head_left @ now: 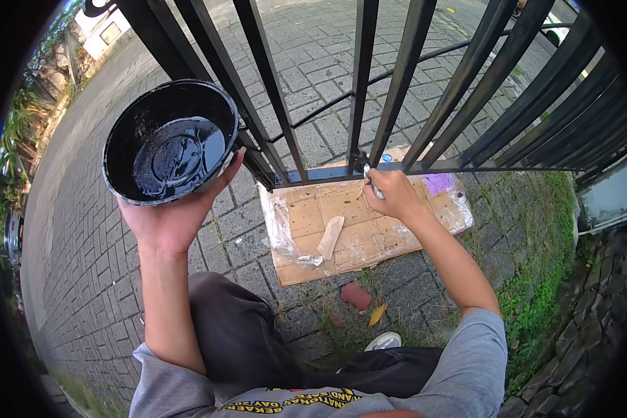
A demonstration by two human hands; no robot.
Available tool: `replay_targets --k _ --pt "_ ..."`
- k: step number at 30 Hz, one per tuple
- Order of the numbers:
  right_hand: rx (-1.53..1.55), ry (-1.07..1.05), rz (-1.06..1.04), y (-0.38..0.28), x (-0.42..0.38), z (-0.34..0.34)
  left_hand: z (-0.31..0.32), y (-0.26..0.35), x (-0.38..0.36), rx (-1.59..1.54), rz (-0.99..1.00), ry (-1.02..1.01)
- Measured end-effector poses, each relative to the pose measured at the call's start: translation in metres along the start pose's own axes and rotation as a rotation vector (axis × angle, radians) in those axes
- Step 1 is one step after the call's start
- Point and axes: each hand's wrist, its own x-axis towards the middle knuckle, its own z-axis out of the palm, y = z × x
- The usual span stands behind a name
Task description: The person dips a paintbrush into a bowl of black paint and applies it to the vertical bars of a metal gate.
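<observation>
My left hand (164, 226) supports a round black bowl (129, 125) from below, its thumb up along the right side. Glossy black paint (181, 157) pools at the bottom of the bowl. In my right hand (391, 195) is a paintbrush (367, 173), fingers closed round its pale handle. Its dark bristles are right at the bottom rail (327, 174) of a black metal fence (361, 76), close to the foot of an upright bar. Under that rail a flattened cardboard sheet (369, 240) covers the paving, specked with dark drips.
A pale strip of cardboard (331, 237) lies on the sheet, with clear plastic tape along the edges. Nearer me are a reddish block (356, 296) and a yellow leaf (377, 314). Grass (536, 299) and a stone wall (585, 334) border the right side. Brick paving (83, 258) stretches left.
</observation>
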Motion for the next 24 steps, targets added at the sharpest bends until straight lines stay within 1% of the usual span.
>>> replay_targets --k 1,3,4,5,6,8,9,12,13,14,16,17,20,21,24 --pt "0.000 -0.105 0.072 -0.003 -0.004 0.006 -0.001 0.001 -0.001 0.019 -0.001 -0.040" --pt "0.095 0.075 -0.048 -0.005 -0.001 0.001 -0.004 0.003 -0.002 0.049 0.009 -0.118" --pt "0.149 0.151 -0.108 -0.012 0.008 -0.011 -0.006 0.003 0.002 0.037 0.018 -0.110" --pt "0.122 0.166 -0.105 -0.017 0.016 -0.025 -0.007 0.003 0.004 0.025 0.020 -0.093" --pt "0.039 0.268 -0.130 -0.021 0.025 -0.035 -0.009 0.001 0.004 0.015 0.017 -0.073" --pt "0.005 0.462 -0.164 -0.029 0.041 -0.048 -0.009 -0.003 0.003 0.013 0.010 -0.069" --pt "-0.031 0.481 -0.170 -0.025 0.040 -0.041 -0.006 -0.006 0.002 0.012 0.004 -0.053" --pt "0.021 0.288 -0.148 0.000 0.012 0.000 -0.002 -0.007 0.004 0.007 0.003 -0.017" --pt "-0.043 0.198 -0.126 0.002 0.006 0.008 -0.003 -0.006 0.005 0.011 0.009 -0.010" --pt "-0.029 0.186 -0.126 0.007 0.000 0.013 -0.003 -0.005 0.006 0.017 0.016 -0.004" --pt "0.008 0.170 -0.130 0.000 0.011 0.010 -0.001 -0.004 0.010 0.020 0.034 -0.004" --pt "0.014 0.195 -0.165 0.001 0.011 0.001 -0.002 -0.003 0.010 0.024 0.037 0.007" --pt "-0.078 0.477 -0.188 -0.012 0.034 -0.030 -0.008 -0.004 0.010 0.042 0.036 -0.010" --pt "-0.044 0.530 -0.189 -0.010 0.037 -0.033 -0.009 -0.003 0.010 0.049 0.038 -0.029" --pt "-0.042 0.321 -0.126 -0.003 0.021 -0.008 -0.002 -0.007 0.008 0.019 0.022 0.041"
